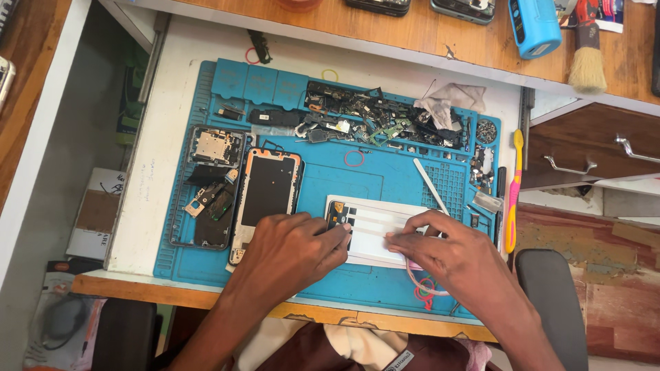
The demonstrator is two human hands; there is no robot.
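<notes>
Left hand [292,251]: comes in from the lower left, fingers curled, fingertips pinching the left end of the white phone panel [375,230], right by its dark camera corner.
Right hand [440,251]: comes in from the lower right, fingers bent and pressed down on the panel's right part, thumb tucked at its lower edge.
White phone panel: lies flat on the blue work mat [323,275], squarely between the two hands, both touching it, its middle bare and showing pale horizontal bands.
Opened phone body [267,189]: orange-rimmed, dark inside, lying lengthwise just left of the panel, its lower end hidden under the left hand.
Second phone frame [212,185]: further left on the mat, stripped, with loose boards on it.
Small parts [371,120]: a thick scatter of dark bits and screws along the mat's top trays, well apart from the hands.
White pry stick [431,187]: slanted just above the right hand.
Yellow-and-pink toothbrush [513,192]: upright along the mat's right edge.
Rubber bands [424,287]: pink loops just under the right hand.
Desk [158,158]: white top, wooden front edge.
</notes>
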